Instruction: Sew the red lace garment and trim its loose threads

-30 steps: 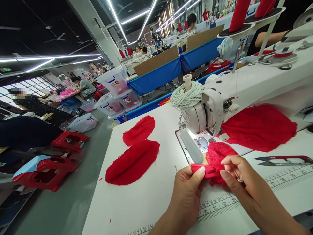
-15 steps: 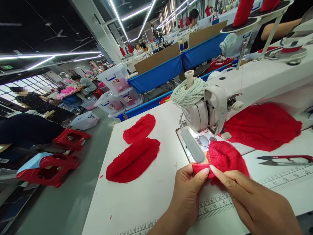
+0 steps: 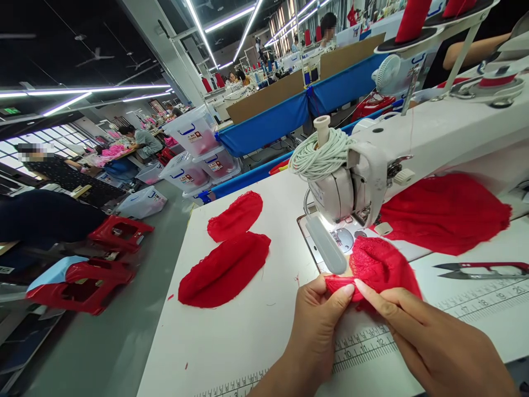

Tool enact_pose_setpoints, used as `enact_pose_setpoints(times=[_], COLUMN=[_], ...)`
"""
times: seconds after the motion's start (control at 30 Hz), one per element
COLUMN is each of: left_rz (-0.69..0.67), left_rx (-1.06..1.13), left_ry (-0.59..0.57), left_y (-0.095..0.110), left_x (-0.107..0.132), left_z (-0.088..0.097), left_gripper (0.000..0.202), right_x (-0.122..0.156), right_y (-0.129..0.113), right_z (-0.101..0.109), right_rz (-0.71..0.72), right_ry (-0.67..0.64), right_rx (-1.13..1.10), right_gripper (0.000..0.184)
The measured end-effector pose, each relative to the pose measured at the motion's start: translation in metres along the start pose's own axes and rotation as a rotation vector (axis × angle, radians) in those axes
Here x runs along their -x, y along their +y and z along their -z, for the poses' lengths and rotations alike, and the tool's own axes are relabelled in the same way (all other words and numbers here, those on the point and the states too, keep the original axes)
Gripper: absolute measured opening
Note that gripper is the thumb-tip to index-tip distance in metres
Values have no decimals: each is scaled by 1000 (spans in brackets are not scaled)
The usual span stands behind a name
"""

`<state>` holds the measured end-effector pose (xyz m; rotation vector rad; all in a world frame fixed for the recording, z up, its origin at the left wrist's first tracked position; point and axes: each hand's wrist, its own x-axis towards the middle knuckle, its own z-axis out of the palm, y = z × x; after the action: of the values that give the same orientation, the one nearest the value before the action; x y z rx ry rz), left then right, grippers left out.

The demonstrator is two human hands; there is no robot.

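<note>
A small red lace piece (image 3: pixel 382 267) lies on the white table (image 3: pixel 256 342) just in front of the sewing machine (image 3: pixel 397 154). My left hand (image 3: pixel 318 325) pinches its near left edge between thumb and fingers. My right hand (image 3: pixel 417 336) presses its fingertips on the same edge beside the left thumb; its grip is closed on the fabric. The needle area (image 3: pixel 351 234) is lit, right behind the piece.
Two red fabric stacks (image 3: pixel 225 267) lie at the left, a bigger red pile (image 3: pixel 446 212) under the machine arm. Thread snips (image 3: pixel 481 269) rest at the right. A cord coil (image 3: pixel 318 157) tops the machine. Other people sit at tables behind; red stools (image 3: pixel 82 284) and plastic bins (image 3: pixel 194 154) line the aisle.
My right hand slid left along the lace edge until its fingertips met the left thumb. The lace piece spread flatter on the table. Between the last two moments nothing changed much.
</note>
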<state>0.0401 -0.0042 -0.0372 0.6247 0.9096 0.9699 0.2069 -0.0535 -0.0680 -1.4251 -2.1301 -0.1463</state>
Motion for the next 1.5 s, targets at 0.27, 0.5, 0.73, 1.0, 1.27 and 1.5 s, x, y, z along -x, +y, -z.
enact_pose_setpoints(times=[0.27,0.5,0.73,1.0,1.27,1.5], left_rz=[-56,-38,29,44,-47,-55], left_rx=[-93,-80,37,56,-78,-104], left_ry=[14,33,-10,-28,-2,-18], left_y=[-2,-1,1,2,0,2], left_x=[-1,-2,-1,0,1,1], left_z=[2,1,0,-2,-1,0], left_gripper=[23,23,24,25,24,23], right_x=[-1,0,-5,-4,3,-2], right_y=[3,7,-1,3,3,-1], right_z=[-3,-4,-6,-4,-5,-4], right_rz=[-58,-51,-96,-23,-49,-111], right_ry=[-74,-110,24,-40,-58,-5], right_rx=[-140,-173,-278,-329,-271,-320], right_gripper=[68,64,54,60,54,47])
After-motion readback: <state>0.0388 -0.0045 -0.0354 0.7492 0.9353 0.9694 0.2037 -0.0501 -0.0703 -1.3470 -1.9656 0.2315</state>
